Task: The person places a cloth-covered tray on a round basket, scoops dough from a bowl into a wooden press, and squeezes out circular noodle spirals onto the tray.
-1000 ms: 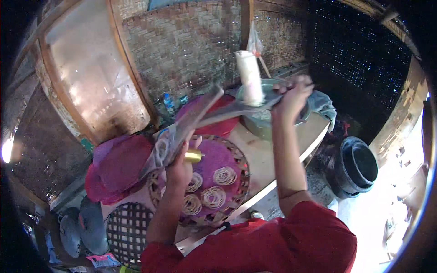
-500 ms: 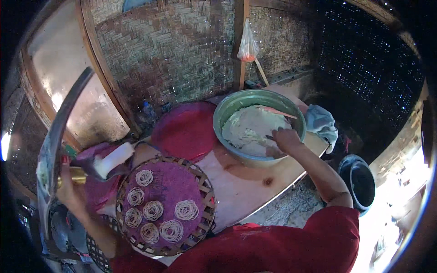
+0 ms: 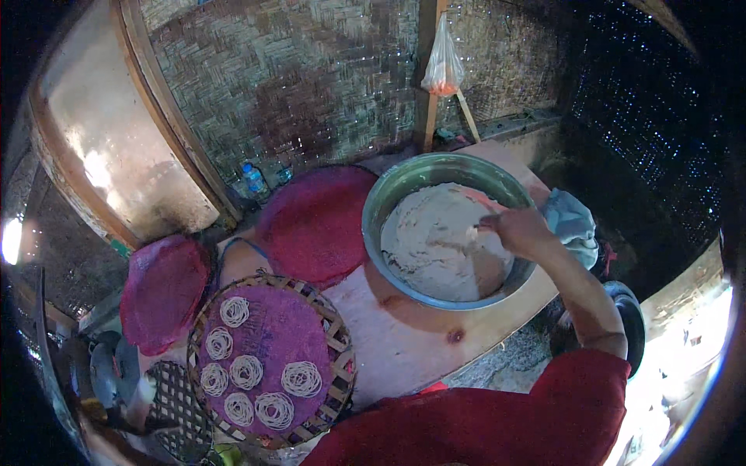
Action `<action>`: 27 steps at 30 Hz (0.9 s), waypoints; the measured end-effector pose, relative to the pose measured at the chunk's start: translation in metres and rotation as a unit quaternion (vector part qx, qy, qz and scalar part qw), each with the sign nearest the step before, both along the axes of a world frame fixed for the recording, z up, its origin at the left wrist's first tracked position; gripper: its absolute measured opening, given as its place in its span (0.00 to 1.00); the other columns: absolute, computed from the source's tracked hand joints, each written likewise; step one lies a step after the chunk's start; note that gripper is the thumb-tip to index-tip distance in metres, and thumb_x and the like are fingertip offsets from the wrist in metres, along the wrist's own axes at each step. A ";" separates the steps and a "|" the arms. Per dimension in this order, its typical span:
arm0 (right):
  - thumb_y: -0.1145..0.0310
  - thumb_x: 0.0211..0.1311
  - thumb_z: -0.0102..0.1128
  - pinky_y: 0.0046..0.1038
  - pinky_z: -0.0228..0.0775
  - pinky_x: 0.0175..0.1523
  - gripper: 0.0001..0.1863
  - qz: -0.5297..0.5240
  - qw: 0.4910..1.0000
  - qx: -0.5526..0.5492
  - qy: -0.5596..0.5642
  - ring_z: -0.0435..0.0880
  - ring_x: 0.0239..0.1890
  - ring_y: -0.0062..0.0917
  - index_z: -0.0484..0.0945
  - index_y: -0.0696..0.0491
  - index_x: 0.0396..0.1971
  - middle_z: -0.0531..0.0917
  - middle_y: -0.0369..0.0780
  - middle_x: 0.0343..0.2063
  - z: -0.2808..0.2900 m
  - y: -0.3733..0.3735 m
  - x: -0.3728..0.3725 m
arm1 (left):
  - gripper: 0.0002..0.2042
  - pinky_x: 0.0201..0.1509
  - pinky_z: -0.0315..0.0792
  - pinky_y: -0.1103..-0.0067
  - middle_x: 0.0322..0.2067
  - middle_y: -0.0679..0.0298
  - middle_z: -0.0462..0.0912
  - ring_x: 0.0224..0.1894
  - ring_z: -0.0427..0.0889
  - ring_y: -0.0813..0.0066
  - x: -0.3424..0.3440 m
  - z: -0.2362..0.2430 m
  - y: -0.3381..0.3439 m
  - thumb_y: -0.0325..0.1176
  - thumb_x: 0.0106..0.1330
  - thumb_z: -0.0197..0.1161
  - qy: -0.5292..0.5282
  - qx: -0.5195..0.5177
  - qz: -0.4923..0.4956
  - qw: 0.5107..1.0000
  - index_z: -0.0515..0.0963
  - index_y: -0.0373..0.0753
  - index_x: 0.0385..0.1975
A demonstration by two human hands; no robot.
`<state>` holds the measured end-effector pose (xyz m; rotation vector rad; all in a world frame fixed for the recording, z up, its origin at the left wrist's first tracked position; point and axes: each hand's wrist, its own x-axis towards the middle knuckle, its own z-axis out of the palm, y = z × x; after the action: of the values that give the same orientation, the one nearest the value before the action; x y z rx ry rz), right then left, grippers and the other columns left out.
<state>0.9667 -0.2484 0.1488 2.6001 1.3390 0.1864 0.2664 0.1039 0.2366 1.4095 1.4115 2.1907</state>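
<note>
My right hand (image 3: 522,233) is over the large green-rimmed metal basin (image 3: 371,256), its fingers curled together above pale, wet dough (image 3: 435,233). A light bit shows at the fingertips; what they pinch I cannot make out. Beside them a pinkish-red flat-handled utensil (image 3: 483,199) rests on the dough, partly behind the hand. In the dim lower left corner my left hand (image 3: 101,436) is closed round a hand press with a brass barrel (image 3: 95,410), a white part and a long curved dark bar. Several coiled nests of pale strands (image 3: 246,373) lie on a purple-covered round woven tray (image 3: 342,349).
Red-purple round mats (image 3: 315,225) lie behind the tray, with another (image 3: 165,291) to its left. A bluish cloth (image 3: 571,225) hangs by the basin. A plastic bottle (image 3: 252,179) stands at the bamboo wall; a clear bag (image 3: 444,66) hangs from the post. A dark pot (image 3: 633,326) stands right.
My left hand and the press have dropped toward the lower left corner. My right hand has lifted a little from the dough and moved right. The view has shifted slightly.
</note>
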 end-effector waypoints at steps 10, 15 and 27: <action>0.68 0.53 0.49 0.36 0.74 0.34 0.23 0.031 0.999 -0.013 0.029 0.83 0.29 0.34 0.75 0.29 0.49 0.83 0.37 0.32 -0.068 0.026 0.071 | 0.18 0.39 0.72 0.72 0.39 0.59 0.78 0.37 0.78 0.64 0.103 -0.004 -0.044 0.40 0.54 0.59 0.176 0.018 -0.079 0.981 0.74 0.39 0.44; 0.66 0.54 0.52 0.37 0.74 0.39 0.19 0.057 0.991 0.039 0.117 0.83 0.36 0.31 0.78 0.30 0.45 0.83 0.38 0.35 -0.043 0.022 0.024 | 0.18 0.38 0.72 0.71 0.38 0.60 0.78 0.36 0.78 0.62 0.246 0.005 -0.050 0.41 0.50 0.61 0.411 0.076 -0.248 0.874 0.75 0.41 0.41; 0.78 0.56 0.49 0.27 0.72 0.43 0.19 0.085 0.938 0.218 0.255 0.83 0.36 0.27 0.77 0.47 0.48 0.82 0.40 0.39 0.127 -0.066 -0.044 | 0.19 0.35 0.74 0.69 0.35 0.61 0.78 0.33 0.79 0.59 0.524 -0.048 -0.054 0.46 0.44 0.65 0.517 0.300 -0.451 0.663 0.76 0.44 0.35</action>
<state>0.9223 -0.3148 0.2761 3.0323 1.8822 -0.2112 0.7906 0.0500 0.1889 2.9314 -0.2327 1.0836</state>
